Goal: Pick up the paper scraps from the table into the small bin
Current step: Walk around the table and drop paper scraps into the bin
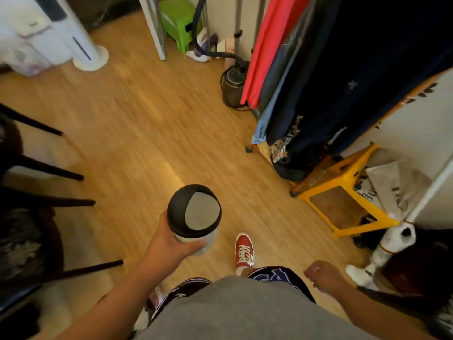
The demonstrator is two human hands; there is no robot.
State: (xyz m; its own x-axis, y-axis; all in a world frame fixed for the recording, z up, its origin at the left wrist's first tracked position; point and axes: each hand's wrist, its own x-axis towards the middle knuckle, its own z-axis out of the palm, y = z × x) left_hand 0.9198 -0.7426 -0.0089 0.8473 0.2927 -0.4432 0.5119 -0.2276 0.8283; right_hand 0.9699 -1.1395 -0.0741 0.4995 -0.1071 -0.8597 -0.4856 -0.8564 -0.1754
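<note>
My left hand (171,244) grips the small bin (195,212) by its pale side, holding it upright above the wooden floor. The bin has a black domed lid with a round opening, and its inside looks grey. My right hand (323,274) hangs at my right side with the fingers curled into a loose fist and nothing in it. No paper scraps and no tabletop are in view.
Dark chair legs (49,173) jut in from the left. A clothes rack with hanging garments (318,77) and a yellow stool (343,187) stand on the right. A garment steamer (232,87), a green stool (181,20) and a white tower fan (83,40) are farther ahead. My red shoe (244,249) is on the floor.
</note>
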